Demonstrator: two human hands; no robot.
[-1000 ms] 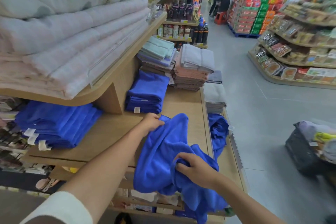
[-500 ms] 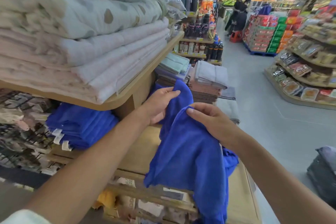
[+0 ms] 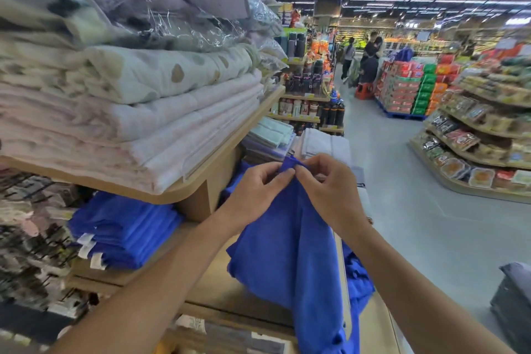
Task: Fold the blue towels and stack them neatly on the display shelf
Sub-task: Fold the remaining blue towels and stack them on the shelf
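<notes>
Blue towel (image 3: 287, 253), top edge tight in fingers (image 3: 275, 179) of left hand (image 3: 255, 190) and right hand (image 3: 330, 190), bottom beyond frame.

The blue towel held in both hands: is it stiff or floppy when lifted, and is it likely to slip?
Probably floppy: the towel hangs in soft folds below the left hand and right hand, which pinch its top edge. It is likely light, since a fingertip pinch seems enough to hold it up. It seems unlikely to slip, because the surface looks plush, not glossy.
</notes>
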